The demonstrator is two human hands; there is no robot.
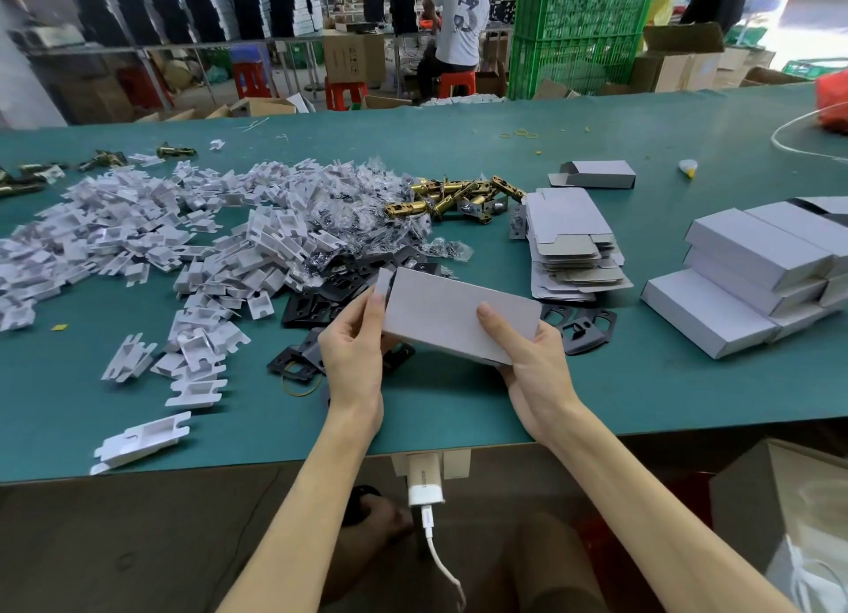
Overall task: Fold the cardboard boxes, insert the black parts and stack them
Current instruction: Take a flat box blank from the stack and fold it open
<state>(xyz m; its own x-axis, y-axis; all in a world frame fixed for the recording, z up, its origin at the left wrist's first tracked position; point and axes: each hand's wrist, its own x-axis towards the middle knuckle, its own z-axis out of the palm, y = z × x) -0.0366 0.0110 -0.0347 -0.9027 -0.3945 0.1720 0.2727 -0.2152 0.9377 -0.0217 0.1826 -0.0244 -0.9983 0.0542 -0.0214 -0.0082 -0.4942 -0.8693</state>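
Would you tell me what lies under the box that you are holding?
Black plates lie on the green table beneath the box, showing at both sides. Those directly below it are covered, so their number cannot be told.
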